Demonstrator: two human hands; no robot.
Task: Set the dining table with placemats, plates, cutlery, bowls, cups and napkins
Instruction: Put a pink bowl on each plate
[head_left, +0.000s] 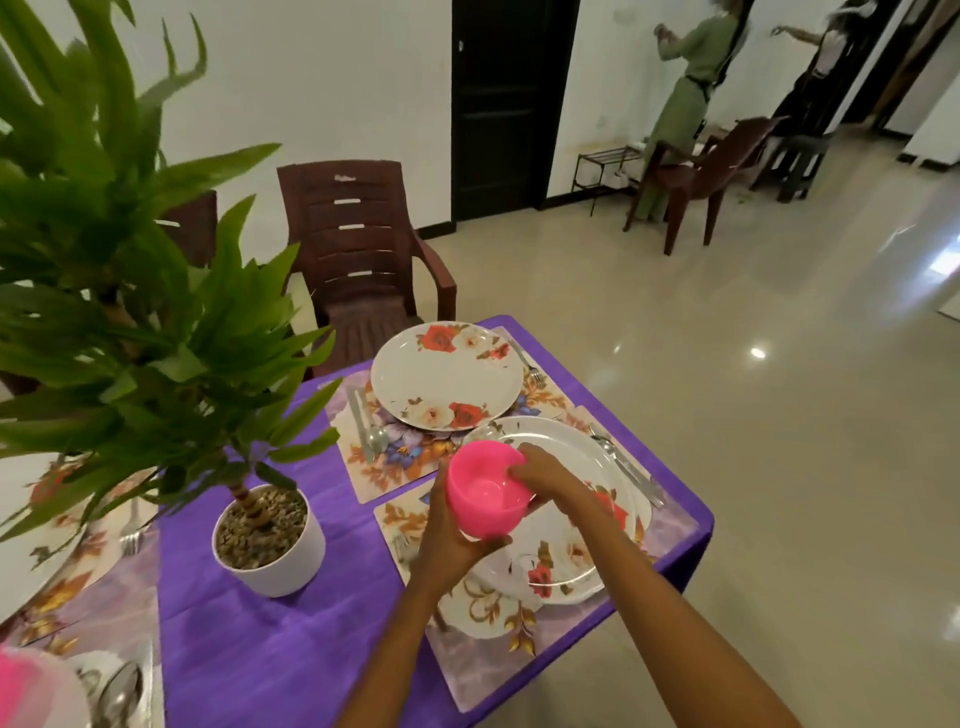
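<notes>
Over the near plate (587, 551) at the right end of the worktop (249, 639) we've got a pink bowl (485, 496) up in the air, both hands on it. Left hand (447, 540) is cupped under/around the bowl's side w/ the thumb curling across the bottom, right hand (545, 480) pinches the rim, fingertips dipping just inside. Bowl is tilted, its mouth facing back toward us, not touching the plate.

Near plate is white w/ red flowers and sits on a floral placemat (483, 608). Cutlery (631, 473) lies just beside it on the right, looks like a knife + spoon but it's blurry, can't say for sure. Far plate (447, 376), same pattern, is on its own placemat (374, 462), a spoon (375, 434) on its left and a fork (530, 366) on its right. The two plates nearly touch at the rims.

Purple cloth covers the worktop. White pot w/ pebbles and a tall green plant (265, 535) stands left of our hands. More plates + mats at the left edge, partly cut off, plus smth pink (21, 686) in the bottom left corner, too blurry to tell what.

Brown plastic chair (363, 265) at the far side, 2 ppl (691, 88) way back by the wall.
</notes>
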